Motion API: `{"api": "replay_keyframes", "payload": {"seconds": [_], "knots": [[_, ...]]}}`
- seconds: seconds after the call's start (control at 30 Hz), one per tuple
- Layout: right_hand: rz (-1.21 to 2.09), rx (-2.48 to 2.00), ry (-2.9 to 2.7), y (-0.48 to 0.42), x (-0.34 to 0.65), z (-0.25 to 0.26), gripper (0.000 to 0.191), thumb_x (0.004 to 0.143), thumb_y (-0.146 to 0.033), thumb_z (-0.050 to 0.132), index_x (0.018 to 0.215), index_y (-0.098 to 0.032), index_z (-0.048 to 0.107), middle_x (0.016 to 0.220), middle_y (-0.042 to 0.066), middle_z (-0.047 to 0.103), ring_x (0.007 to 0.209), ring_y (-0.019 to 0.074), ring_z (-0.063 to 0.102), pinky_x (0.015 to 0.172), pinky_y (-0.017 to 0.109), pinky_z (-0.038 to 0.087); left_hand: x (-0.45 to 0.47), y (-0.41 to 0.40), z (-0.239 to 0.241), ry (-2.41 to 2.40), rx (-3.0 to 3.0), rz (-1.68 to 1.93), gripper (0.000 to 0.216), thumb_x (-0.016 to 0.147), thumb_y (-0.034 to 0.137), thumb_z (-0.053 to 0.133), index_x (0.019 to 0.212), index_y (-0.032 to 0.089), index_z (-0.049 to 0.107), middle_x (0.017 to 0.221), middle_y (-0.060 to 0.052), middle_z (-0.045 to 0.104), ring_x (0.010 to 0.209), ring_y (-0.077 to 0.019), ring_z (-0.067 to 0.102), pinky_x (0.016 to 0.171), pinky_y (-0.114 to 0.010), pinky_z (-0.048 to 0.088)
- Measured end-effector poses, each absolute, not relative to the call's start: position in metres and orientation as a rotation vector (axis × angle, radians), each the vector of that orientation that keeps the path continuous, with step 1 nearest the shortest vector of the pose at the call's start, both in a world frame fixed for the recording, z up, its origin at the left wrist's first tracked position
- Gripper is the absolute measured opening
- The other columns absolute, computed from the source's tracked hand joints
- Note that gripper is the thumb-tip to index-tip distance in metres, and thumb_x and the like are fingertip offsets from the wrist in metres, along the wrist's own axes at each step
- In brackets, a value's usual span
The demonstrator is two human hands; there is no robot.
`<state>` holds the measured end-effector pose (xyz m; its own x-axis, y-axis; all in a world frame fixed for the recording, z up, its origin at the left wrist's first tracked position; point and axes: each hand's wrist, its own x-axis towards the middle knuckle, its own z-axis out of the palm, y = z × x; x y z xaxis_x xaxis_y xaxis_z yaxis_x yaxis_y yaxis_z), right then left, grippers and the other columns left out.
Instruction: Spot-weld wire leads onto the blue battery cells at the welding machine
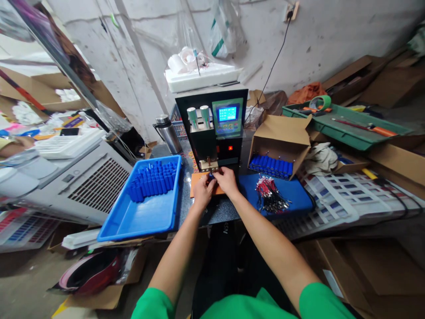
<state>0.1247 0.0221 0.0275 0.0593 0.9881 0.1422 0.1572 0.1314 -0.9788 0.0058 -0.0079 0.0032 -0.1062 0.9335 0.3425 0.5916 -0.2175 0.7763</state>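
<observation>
The left hand and right hand meet fingertip to fingertip, both pinched on a small blue thing that looks like a battery, though it is too small and too covered by fingers to be sure. The battery sits just under the metal tips at the foot of the welding machine, above an orange pad that lies on the bench. Both wrists rest over the pad.

Left of the hands stands a blue tray with a pile of blue batteries at its far end. Right of the hands a blue mat carries a bundle of red and black wires. Behind the mat an open cardboard box lies on its side, with a row of batteries in its mouth. A steel flask stands to the left of the machine.
</observation>
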Motion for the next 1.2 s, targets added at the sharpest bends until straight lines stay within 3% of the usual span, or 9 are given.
{"api": "replay_keyframes", "payload": {"seconds": [1.2], "knots": [[0.972, -1.222, -1.356, 0.0258, 0.1258, 0.0216, 0.017, 0.077, -0.034, 0.059, 0.07, -0.019, 0.063, 0.07, 0.002, 0.068, 0.067, 0.0169, 0.059, 0.062, 0.025, 0.042, 0.0036, -0.0022, -0.0016, 1.608, 1.747, 1.282, 0.024, 0.084, 0.033, 0.062, 0.103, 0.019, 0.069, 0.085, -0.004, 0.069, 0.076, -0.0172, 0.061, 0.072, -0.028, 0.047]]}}
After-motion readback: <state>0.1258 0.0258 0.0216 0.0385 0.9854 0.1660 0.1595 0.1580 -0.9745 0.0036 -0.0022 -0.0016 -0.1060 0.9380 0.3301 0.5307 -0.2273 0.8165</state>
